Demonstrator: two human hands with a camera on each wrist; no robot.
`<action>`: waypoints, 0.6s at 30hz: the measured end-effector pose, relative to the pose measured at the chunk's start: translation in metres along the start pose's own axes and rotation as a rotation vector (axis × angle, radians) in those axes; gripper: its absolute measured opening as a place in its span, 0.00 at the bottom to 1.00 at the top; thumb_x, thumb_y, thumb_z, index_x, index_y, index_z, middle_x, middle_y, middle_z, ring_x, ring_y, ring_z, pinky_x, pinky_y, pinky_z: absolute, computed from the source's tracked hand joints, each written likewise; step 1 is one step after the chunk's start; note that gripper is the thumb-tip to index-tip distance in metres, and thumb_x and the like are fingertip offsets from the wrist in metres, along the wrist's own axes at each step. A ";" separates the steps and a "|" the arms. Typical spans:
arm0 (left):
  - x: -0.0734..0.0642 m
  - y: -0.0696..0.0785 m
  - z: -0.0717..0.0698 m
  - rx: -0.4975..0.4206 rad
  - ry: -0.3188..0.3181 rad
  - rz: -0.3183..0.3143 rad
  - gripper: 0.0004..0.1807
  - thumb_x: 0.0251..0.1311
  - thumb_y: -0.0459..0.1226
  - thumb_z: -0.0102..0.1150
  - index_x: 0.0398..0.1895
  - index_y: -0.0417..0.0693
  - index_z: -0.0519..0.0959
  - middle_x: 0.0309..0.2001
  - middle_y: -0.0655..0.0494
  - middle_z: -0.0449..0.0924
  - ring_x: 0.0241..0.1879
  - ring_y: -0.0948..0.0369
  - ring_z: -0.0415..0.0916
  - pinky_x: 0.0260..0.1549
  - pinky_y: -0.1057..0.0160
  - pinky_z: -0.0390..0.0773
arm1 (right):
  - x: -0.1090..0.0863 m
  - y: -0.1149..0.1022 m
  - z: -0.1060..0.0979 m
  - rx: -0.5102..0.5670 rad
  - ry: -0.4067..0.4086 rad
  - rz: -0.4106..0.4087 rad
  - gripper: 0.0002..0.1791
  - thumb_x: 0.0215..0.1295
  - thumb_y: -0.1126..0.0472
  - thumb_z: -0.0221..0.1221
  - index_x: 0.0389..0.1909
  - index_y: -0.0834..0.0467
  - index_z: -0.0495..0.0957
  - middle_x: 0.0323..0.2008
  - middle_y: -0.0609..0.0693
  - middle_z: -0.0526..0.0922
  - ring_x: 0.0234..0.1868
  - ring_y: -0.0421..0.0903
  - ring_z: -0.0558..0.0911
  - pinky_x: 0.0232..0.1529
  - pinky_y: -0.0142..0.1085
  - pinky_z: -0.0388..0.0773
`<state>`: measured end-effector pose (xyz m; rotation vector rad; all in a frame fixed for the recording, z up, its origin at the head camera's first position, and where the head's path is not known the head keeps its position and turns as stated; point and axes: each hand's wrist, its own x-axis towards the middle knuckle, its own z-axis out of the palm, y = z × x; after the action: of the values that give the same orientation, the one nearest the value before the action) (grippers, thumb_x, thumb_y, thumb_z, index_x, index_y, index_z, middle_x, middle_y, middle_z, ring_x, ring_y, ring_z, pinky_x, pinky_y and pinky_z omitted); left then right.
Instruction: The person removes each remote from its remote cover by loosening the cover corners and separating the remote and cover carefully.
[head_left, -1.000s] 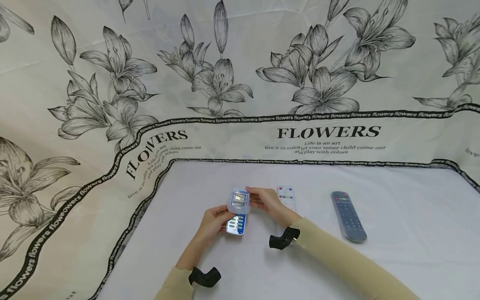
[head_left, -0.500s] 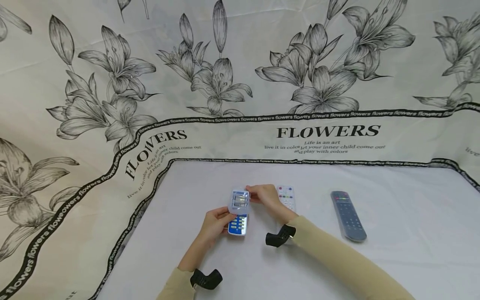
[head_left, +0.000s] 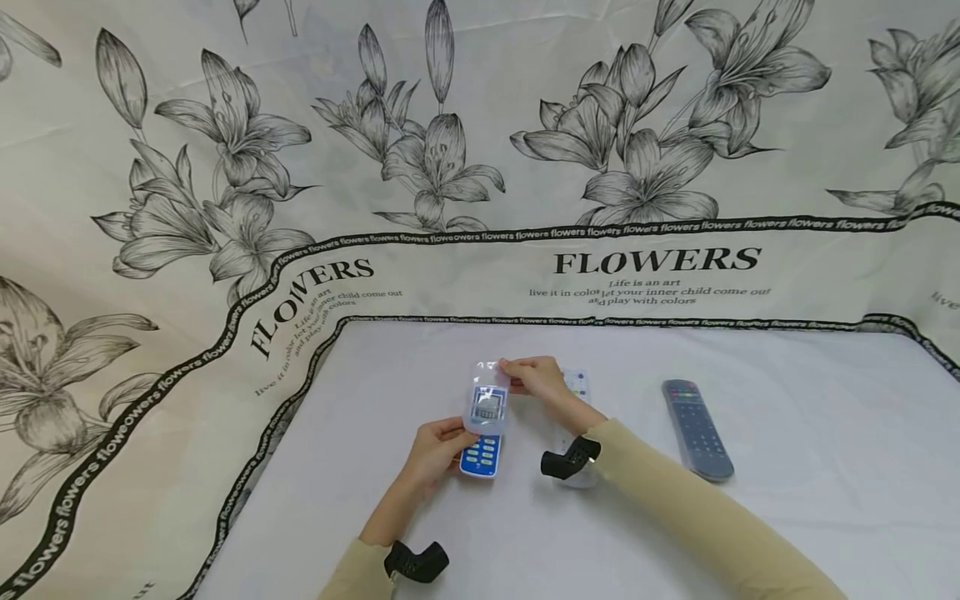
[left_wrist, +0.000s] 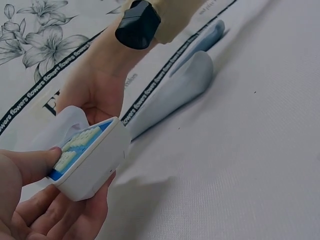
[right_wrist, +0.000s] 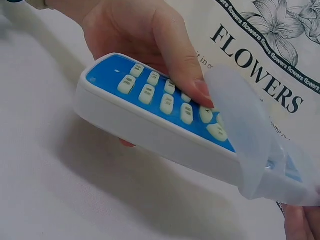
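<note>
A white remote control (head_left: 481, 457) with a blue face and pale buttons is held up over the table. My left hand (head_left: 437, 448) grips its left side, thumb on the face near the buttons, fingers underneath. A translucent soft sleeve (head_left: 480, 421) covers the upper part of the remote, including its small display, and reaches past the top end. My right hand (head_left: 537, 379) pinches the upper right corner of this sleeve. In the right wrist view, the sleeve's rim (right_wrist: 240, 130) folds out around the remote near the left thumb.
A pale remote (head_left: 577, 385) with coloured buttons lies behind the right wrist, partly hidden. Farther right lies a dark grey remote (head_left: 697, 432) in a clear cover. White cloth (head_left: 600, 542) covers the table, and a flower-printed curtain (head_left: 450, 283) hangs behind and at the left.
My right hand has moved up and slightly right, drawing the sleeve farther beyond the remote's top end. The left hand and remote have shifted slightly right and toward me.
</note>
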<state>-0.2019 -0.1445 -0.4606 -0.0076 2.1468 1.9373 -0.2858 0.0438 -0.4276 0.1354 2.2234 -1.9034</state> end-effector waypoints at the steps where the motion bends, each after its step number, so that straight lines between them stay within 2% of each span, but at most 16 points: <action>1: 0.001 0.000 0.001 -0.004 0.003 0.000 0.25 0.62 0.34 0.58 0.60 0.29 0.70 0.49 0.37 0.82 0.34 0.64 0.82 0.31 0.67 0.83 | 0.000 0.000 -0.002 0.005 -0.015 0.006 0.21 0.66 0.57 0.58 0.52 0.70 0.77 0.49 0.61 0.83 0.36 0.37 0.81 0.43 0.31 0.82; 6: 0.002 0.000 0.002 -0.015 0.032 0.012 0.25 0.60 0.32 0.59 0.59 0.27 0.71 0.48 0.36 0.82 0.32 0.67 0.80 0.26 0.70 0.80 | 0.001 0.001 -0.006 0.076 -0.091 0.046 0.24 0.67 0.56 0.57 0.56 0.70 0.74 0.48 0.55 0.81 0.38 0.37 0.79 0.44 0.28 0.81; 13: 0.003 0.000 0.001 -0.018 0.062 0.002 0.24 0.60 0.32 0.58 0.59 0.29 0.71 0.48 0.39 0.82 0.34 0.68 0.79 0.29 0.71 0.79 | 0.004 0.001 -0.009 0.124 -0.198 0.075 0.27 0.67 0.54 0.57 0.62 0.66 0.70 0.60 0.59 0.74 0.50 0.43 0.78 0.53 0.32 0.78; 18: 0.004 0.001 0.001 0.012 0.048 0.011 0.23 0.62 0.33 0.57 0.60 0.32 0.71 0.49 0.39 0.81 0.35 0.67 0.79 0.30 0.70 0.79 | 0.005 -0.001 -0.009 0.103 -0.156 0.072 0.25 0.66 0.56 0.58 0.60 0.66 0.72 0.59 0.60 0.76 0.46 0.41 0.79 0.50 0.31 0.79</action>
<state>-0.2053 -0.1427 -0.4605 -0.0401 2.1932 1.9499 -0.2921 0.0518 -0.4263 0.0796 1.9945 -1.9209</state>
